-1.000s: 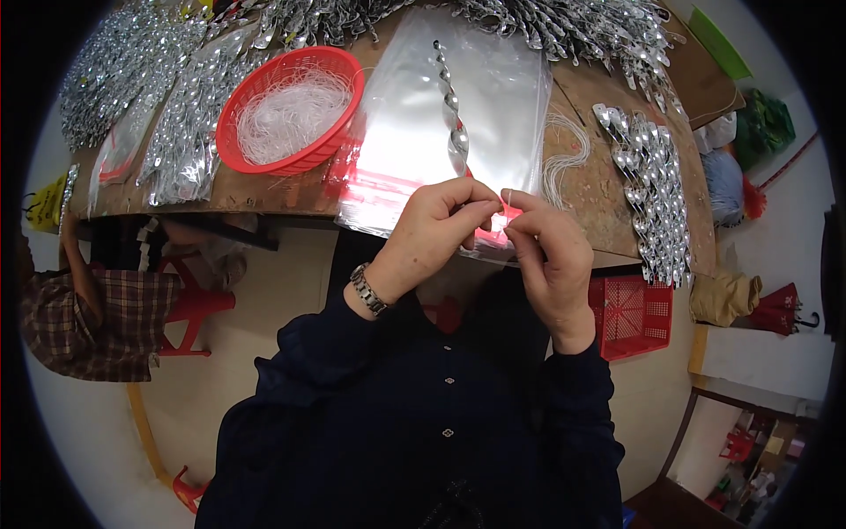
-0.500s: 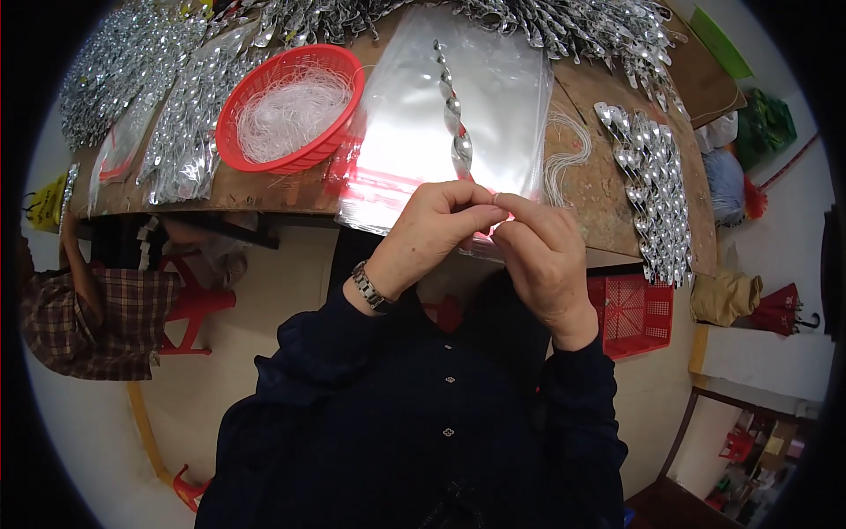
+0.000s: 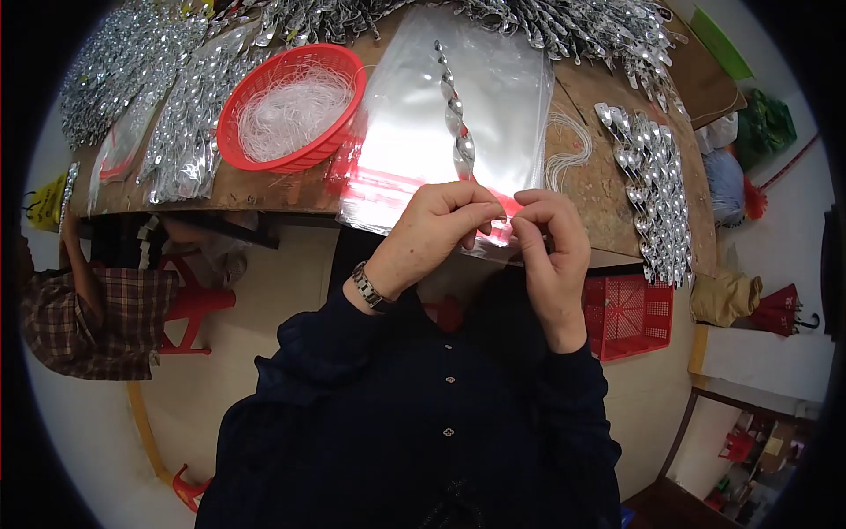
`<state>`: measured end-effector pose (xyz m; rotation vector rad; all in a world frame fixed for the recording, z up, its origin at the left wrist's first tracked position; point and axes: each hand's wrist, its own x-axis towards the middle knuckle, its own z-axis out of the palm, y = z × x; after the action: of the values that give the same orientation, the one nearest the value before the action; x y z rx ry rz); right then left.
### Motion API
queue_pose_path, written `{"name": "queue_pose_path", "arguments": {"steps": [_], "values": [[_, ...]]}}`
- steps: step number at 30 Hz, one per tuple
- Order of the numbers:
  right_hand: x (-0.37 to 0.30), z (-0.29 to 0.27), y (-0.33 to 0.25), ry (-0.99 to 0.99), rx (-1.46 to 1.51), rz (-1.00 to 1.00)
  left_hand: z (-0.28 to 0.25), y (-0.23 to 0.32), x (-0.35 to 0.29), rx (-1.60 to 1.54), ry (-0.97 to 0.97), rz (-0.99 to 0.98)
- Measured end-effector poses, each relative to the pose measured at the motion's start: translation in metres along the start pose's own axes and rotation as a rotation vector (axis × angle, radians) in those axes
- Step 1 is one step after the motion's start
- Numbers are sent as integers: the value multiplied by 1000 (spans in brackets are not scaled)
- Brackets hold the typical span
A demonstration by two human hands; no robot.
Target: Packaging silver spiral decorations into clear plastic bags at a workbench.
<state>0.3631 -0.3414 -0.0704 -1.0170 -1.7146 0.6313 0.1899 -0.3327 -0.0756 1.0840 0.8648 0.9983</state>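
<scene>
My left hand (image 3: 430,231) is closed in a pinch on the near end of a silver twisted spiral strip (image 3: 455,119). The strip points away from me, its narrow tip at the far end. A short gap to the right of it, my right hand (image 3: 555,264) has its thumb and forefinger drawn together; whatever they hold is too fine to make out. Both hands are over the front edge of a stack of clear plastic bags (image 3: 507,93) with red-marked ends. Loops of thin white string (image 3: 571,145) lie just beyond the right hand.
At the left, a red basket (image 3: 231,141) holds tangled white string (image 3: 295,110). More silver spirals (image 3: 652,198) lie in a row at the table's right, with heaps along the back. A red crate (image 3: 627,317) is below the table edge. Another person's plaid sleeve (image 3: 106,317) shows at far left.
My right hand has drawn away from my left, slightly right and down, and a gap has opened between their fingertips. The left hand still pinches the spiral, which has barely shifted.
</scene>
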Motion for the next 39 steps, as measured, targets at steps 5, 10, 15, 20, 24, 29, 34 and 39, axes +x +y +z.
{"name": "queue_pose_path", "arguments": {"steps": [5,10,15,20,24,29,34,39], "values": [[-2,-2,0,-41,134,214,0,-5,1,43,-12,41],[-1,-3,5,-73,103,216,0,-5,2,67,-52,54],[5,-2,2,-111,33,141,-2,-1,2,66,-108,8],[6,-2,4,-133,77,157,-4,-1,3,87,-132,-5],[5,-3,7,-145,112,182,-2,4,2,82,-135,-32],[4,-2,-2,-78,210,331,-1,2,1,25,-110,-29],[-2,-7,-8,37,101,193,4,2,0,-20,-45,-36],[-5,0,-20,38,-57,30,6,0,0,-8,-11,32]]}}
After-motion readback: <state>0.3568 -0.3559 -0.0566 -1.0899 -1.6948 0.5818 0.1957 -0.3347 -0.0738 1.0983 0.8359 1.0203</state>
